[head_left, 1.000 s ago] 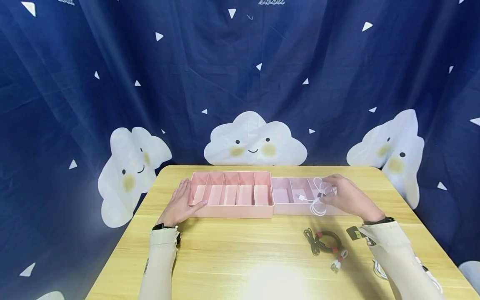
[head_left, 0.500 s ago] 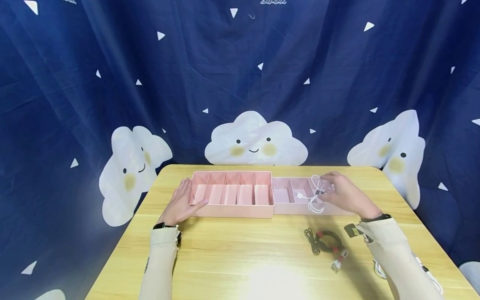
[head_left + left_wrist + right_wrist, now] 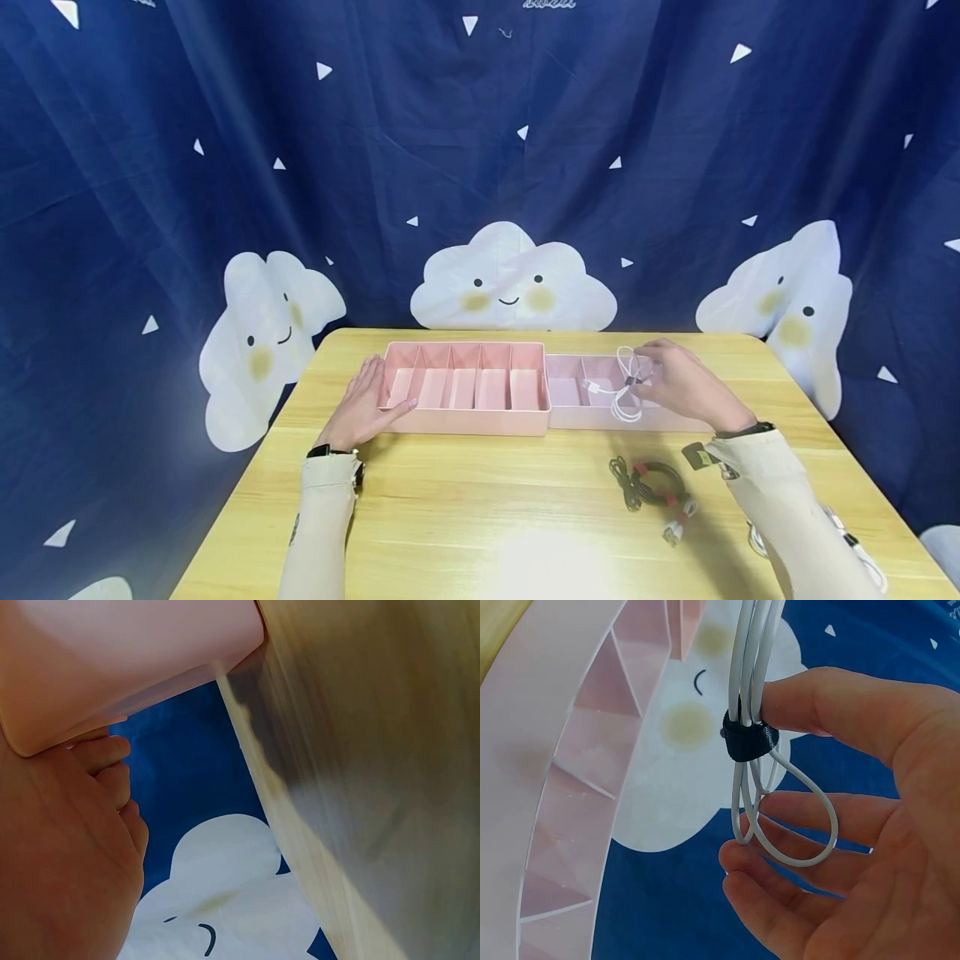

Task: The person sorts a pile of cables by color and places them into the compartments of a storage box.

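My right hand (image 3: pixel 686 385) pinches a white USB cable (image 3: pixel 627 385) above a lilac divided box (image 3: pixel 566 417). In the right wrist view, the cable (image 3: pixel 754 645) is coiled and bound by a black strap (image 3: pixel 751 739); thumb and fingers meet it near the strap. My left hand (image 3: pixel 362 408) rests against the left end of a pink divided box (image 3: pixel 465 422), fingers extended along its side and thumb by the front wall. The left wrist view shows that hand (image 3: pixel 67 847) against the box's outer wall (image 3: pixel 135 660). The lilac box's right part is hidden behind my right hand.
Before the lilac box lie a black cable (image 3: pixel 671 473) with red straps and a white-plugged cable end (image 3: pixel 678 523). Another white cable (image 3: pixel 862 554) is partly hidden by my right sleeve. A blue curtain (image 3: pixel 480 150) hangs behind the wooden table (image 3: pixel 450 500).
My right hand has drifted left with the white USB cable, over the lilac box. The left hand stays on the pink box.
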The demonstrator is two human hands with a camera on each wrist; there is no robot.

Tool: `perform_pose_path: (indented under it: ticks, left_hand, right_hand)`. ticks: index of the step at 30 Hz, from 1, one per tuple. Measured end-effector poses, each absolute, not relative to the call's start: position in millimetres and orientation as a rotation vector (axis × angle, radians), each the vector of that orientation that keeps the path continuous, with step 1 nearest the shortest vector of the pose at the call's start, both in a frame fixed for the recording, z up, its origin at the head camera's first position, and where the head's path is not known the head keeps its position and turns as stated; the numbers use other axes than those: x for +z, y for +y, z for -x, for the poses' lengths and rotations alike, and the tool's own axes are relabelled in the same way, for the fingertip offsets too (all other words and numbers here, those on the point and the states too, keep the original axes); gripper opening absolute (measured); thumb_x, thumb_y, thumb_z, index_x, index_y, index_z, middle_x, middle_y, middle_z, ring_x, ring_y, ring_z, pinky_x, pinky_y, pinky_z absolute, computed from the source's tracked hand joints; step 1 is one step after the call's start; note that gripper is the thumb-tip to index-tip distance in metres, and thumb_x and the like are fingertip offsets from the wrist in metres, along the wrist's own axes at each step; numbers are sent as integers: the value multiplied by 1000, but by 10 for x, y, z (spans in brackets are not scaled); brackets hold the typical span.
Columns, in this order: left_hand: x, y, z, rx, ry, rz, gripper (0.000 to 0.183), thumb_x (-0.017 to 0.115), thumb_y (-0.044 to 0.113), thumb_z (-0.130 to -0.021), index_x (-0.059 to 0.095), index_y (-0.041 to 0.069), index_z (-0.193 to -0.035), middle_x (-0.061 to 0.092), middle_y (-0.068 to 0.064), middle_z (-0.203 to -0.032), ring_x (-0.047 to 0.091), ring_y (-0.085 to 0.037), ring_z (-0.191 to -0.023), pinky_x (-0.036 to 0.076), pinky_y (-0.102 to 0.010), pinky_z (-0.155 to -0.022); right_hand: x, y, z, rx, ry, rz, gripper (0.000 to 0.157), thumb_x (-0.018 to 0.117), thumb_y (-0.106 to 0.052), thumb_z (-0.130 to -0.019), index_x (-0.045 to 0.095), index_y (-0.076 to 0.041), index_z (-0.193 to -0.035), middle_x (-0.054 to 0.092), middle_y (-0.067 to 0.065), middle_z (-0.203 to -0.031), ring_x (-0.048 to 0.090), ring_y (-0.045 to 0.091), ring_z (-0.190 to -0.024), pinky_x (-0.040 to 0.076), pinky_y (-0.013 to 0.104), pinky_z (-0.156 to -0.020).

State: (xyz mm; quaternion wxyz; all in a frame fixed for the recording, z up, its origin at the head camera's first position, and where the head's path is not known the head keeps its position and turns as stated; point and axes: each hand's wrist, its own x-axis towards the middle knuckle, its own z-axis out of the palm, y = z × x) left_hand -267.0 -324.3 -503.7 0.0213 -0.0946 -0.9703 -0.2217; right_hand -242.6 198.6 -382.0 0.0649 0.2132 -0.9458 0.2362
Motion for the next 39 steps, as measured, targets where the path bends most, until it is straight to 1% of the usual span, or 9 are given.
perform_pose_path:
  ticks: [5,15,20,27,31,36,39]
  left_hand:
    - [-5039,-3238,2668,-687,-3005,288,118,56,75,-91,8,-4,-164,6,-21,-174,0,-37,-164,10,-63,-131]
    - [-5050,-3247,2672,-691,-3000,295,117,56,75,-92,7,-3,-164,5,-21,-175,0,-37,-164,10,-64,-130]
    - [-5041,-3241,2664,-714,-3003,296,117,57,74,-91,8,-4,-164,3,-20,-175,-1,-37,-164,7,-64,-130]
    - [-5032,-3234,2655,-722,-2992,300,116,57,73,-92,9,-4,-164,6,-22,-174,0,-37,-164,8,-64,-130]
    - [-5032,-3233,2655,-705,-2988,301,116,57,73,-92,8,-4,-164,7,-23,-174,0,-37,-164,10,-65,-130]
    - [-5034,-3234,2659,-697,-2985,310,116,57,72,-93,8,-6,-163,5,-24,-174,0,-40,-163,9,-67,-129]
    - [-5042,-3239,2667,-694,-2990,304,116,57,72,-93,9,-5,-164,5,-23,-174,0,-38,-163,9,-65,-130]
  right_hand:
    - [-3819,1962,2442,694,-2867,-622,58,84,-13,-82,63,14,-128,65,31,-128,66,48,-114,53,64,-98]
    - [-3808,1896,2494,709,-2907,-572,63,79,-17,-81,61,10,-134,61,29,-140,67,43,-116,55,63,-95]
    - [-3816,1863,2546,726,-2925,-569,64,77,-18,-81,60,8,-137,61,27,-141,67,43,-118,56,61,-94]
    - [-3817,1800,2612,784,-2888,-635,60,77,-13,-81,61,12,-134,65,28,-133,65,47,-119,55,60,-99]
    - [-3815,1754,2633,823,-2894,-650,60,78,-11,-83,59,13,-135,63,30,-134,64,48,-121,53,61,-102]
    - [-3802,1711,2654,834,-2943,-619,63,78,-14,-86,56,10,-140,61,28,-140,64,42,-121,51,60,-106]
    - [-3792,1692,2672,829,-2951,-617,64,78,-15,-87,56,9,-142,60,27,-141,64,38,-119,51,58,-106]
